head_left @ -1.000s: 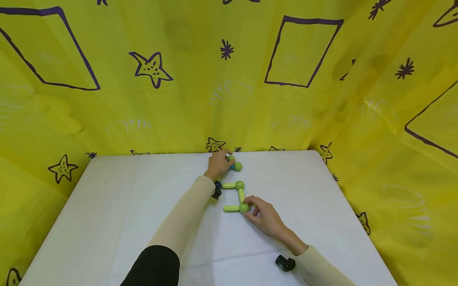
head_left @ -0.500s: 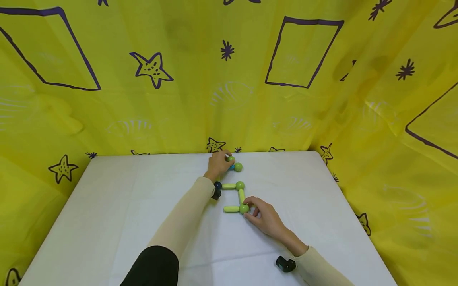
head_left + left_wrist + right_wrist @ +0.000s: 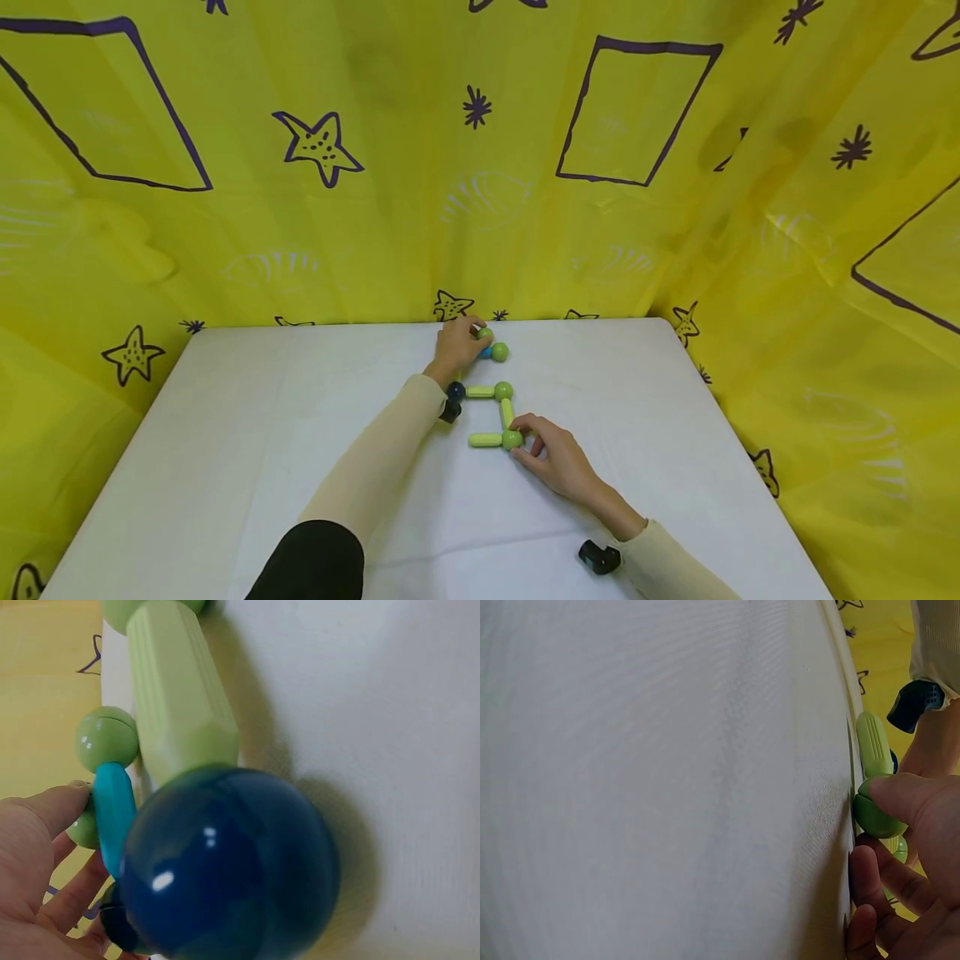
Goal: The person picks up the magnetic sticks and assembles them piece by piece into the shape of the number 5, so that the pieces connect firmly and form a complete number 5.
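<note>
Near the table's far edge, my left hand (image 3: 453,346) pinches a green ball (image 3: 84,829) between thumb and fingers. Beside it, a blue rod (image 3: 114,814) joins another green ball (image 3: 106,739) to a dark ball, mostly hidden. Closer to me lies a bent chain: a dark blue ball (image 3: 456,391), a light green rod (image 3: 480,392), a green corner ball (image 3: 503,390), a second rod (image 3: 507,412), a near corner ball (image 3: 512,439) and a third rod (image 3: 485,440) pointing left. My right hand (image 3: 558,462) holds that near corner ball by thumb and fingertips.
A white cloth covers the table (image 3: 262,433). Yellow curtains (image 3: 405,225) with dark drawings hang behind and at both sides. Black wrist cameras (image 3: 599,557) sit at both sleeves; the left one is close beside the dark blue ball.
My left forearm has shifted slightly left and toward me, while the left fingers stay on the same ball. The right hand and the chain keep their places.
</note>
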The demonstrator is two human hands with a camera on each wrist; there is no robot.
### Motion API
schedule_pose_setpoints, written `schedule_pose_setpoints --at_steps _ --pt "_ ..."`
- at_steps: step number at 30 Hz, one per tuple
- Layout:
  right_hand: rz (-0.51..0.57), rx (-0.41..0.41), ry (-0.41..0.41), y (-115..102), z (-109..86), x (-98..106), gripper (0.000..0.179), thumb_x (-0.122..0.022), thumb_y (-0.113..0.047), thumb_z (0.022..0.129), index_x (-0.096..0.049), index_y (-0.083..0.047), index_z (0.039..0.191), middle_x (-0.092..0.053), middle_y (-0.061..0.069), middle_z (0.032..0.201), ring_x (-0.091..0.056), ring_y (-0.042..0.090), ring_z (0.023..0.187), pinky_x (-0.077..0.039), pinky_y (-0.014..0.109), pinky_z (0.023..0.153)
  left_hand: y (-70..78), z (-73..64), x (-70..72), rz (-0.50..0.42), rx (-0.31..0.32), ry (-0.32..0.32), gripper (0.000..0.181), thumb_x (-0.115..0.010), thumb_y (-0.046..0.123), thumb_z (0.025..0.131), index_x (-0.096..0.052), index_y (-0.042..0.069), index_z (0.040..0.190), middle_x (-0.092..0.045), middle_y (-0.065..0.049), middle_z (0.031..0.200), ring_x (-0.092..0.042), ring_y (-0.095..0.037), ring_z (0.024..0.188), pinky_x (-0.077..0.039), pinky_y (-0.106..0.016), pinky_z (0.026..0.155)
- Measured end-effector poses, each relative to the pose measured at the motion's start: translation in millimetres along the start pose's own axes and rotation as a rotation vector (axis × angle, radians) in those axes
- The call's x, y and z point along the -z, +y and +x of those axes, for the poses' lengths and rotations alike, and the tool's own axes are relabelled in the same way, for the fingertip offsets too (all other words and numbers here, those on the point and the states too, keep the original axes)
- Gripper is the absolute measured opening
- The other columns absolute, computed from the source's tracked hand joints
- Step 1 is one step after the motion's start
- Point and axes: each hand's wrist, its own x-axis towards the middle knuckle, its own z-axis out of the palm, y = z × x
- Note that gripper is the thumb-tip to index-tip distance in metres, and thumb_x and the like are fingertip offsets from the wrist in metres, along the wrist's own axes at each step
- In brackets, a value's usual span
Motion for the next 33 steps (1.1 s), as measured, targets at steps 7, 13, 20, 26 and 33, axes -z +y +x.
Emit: schedule_pose_setpoints --at_steps 7,13,20,26,33 --pt "0.008 0.014 0.004 0 -0.7 0 0.035 -0.081 -0.007 0.088 -0.066 -0.015 0.118 -0.069 0.000 0.105 -0.056 0.005 0.070 -0.048 0.026 0.063 -0.3 -9.8 8.1 -0.017 -0.102 0.009 0.033 -0.074 0.025 0.096 -0.072 0.009 0.124 -0.072 -0.011 0.119 -0.064 -0.027 0.111 -0.050 -0.043 0.097" --pt "0.019 0.039 0.016 1 -1.8 -1 0.034 -0.082 -0.007 0.087 -0.067 -0.015 0.117 -0.070 0.000 0.103 -0.057 0.005 0.070 -0.049 0.027 0.062 -6.7 -22.7 17.0 -0.069 -0.224 0.025 0.030 -0.075 0.022 0.095 -0.073 0.006 0.120 -0.073 -0.011 0.113 -0.065 -0.031 0.109 -0.050 -0.044 0.095" --pt "0.023 0.043 0.025 1 -0.9 0 0.035 -0.083 -0.005 0.085 -0.068 -0.015 0.115 -0.071 -0.001 0.102 -0.056 0.004 0.068 -0.048 0.025 0.062 -19.9 -38.3 30.1 -0.069 -0.345 0.052 0.030 -0.078 0.022 0.094 -0.074 0.005 0.118 -0.074 -0.010 0.109 -0.065 -0.033 0.106 -0.050 -0.044 0.093" --pt "0.028 0.002 -0.008 0 1.5 1 0.033 -0.082 -0.007 0.087 -0.068 -0.016 0.116 -0.070 -0.001 0.106 -0.057 0.005 0.069 -0.049 0.025 0.064 -27.5 -53.5 43.1 -0.076 -0.410 0.100 0.029 -0.080 0.021 0.092 -0.075 0.004 0.116 -0.076 -0.009 0.111 -0.065 -0.032 0.102 -0.048 -0.045 0.091" --pt "0.026 -0.006 -0.006 -2 3.0 4 0.033 -0.082 -0.007 0.087 -0.069 -0.016 0.115 -0.071 0.000 0.103 -0.058 0.006 0.070 -0.049 0.024 0.063 -34.7 -82.5 53.7 -0.139 -0.442 0.119 0.028 -0.082 0.016 0.089 -0.076 0.004 0.114 -0.076 -0.008 0.107 -0.065 -0.034 0.100 -0.048 -0.045 0.088"
